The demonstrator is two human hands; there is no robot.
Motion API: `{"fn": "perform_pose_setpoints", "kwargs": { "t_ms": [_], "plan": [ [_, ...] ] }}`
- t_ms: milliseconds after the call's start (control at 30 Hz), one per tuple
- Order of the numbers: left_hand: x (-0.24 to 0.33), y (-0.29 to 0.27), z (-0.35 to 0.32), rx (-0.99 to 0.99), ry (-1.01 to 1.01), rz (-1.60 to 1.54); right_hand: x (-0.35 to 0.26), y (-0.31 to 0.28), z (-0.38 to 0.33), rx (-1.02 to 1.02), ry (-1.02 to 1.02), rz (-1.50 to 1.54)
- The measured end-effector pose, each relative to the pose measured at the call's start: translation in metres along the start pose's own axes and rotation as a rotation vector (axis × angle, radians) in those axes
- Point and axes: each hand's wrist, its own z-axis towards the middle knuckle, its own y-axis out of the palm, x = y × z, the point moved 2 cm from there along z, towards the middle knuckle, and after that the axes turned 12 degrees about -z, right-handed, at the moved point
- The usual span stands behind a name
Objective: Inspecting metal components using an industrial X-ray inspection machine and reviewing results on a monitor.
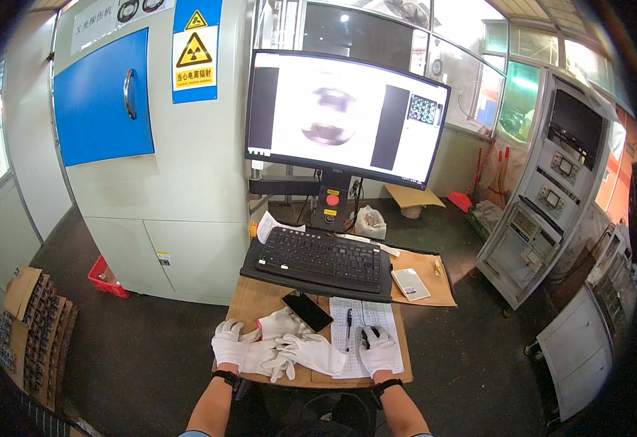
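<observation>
1 R hand (378,352): mine, fingers curled on black mouse (368,335), lower R of ctr, on sheet (364,313).
L hand (228,342): by loose gloves (315,353); can't tell if pinching.
Mouse: prob. light, hard, smooth; I'd hold sides.

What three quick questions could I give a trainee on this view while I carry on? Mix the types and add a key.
1. True or false: the black pen lies on the printed sheet.
2. What colour is the upper door of the tall cabinet? A) red B) blue C) green
3. Fill in: between the left hand and the right hand lie loose white ____.

Key: 1 true; 2 B; 3 gloves.
</observation>
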Motion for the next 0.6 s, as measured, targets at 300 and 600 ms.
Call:
{"fn": "perform_pose_setpoints", "kwargs": {
  "t_ms": [300,600],
  "plan": [
    [-0.0023,0.0022,-0.0006,0.013,0.011,0.000,0.0012,0.0022,0.0001,-0.033,0.019,0.001],
    [-0.0061,0.0032,-0.0006,0.015,0.003,-0.004,-0.0009,-0.0014,0.0015,-0.018,0.007,0.005]
  ]
}}
